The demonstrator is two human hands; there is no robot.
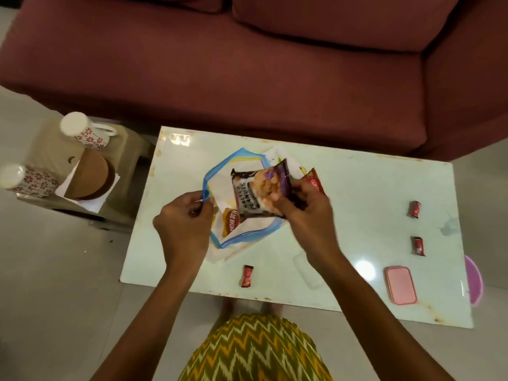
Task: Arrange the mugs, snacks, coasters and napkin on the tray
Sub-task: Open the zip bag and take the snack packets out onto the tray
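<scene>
A clear zip bag (pixel 217 237) with a blue rim lies open on the white table (pixel 357 188). My left hand (pixel 182 224) pinches the bag's rim. My right hand (pixel 305 213) grips a dark peanut packet (pixel 251 196) at the bag's mouth, with a purple packet (pixel 283 174) and a red packet (pixel 316 180) against it. An orange packet (pixel 231 224) sits inside the bag. Three small red candies lie on the table: (pixel 246 275), (pixel 414 209), (pixel 418 245). Two white mugs with red flowers (pixel 88 133) (pixel 27 180), brown round coasters (pixel 89 177) and a white napkin (pixel 93 204) rest on a stool at left.
A maroon sofa (pixel 275 64) runs behind the table. A pink lidded box (pixel 400 284) sits near the table's front right corner, and a purple round object (pixel 474 281) pokes out past the right edge. The beige stool (pixel 123 166) stands left of the table.
</scene>
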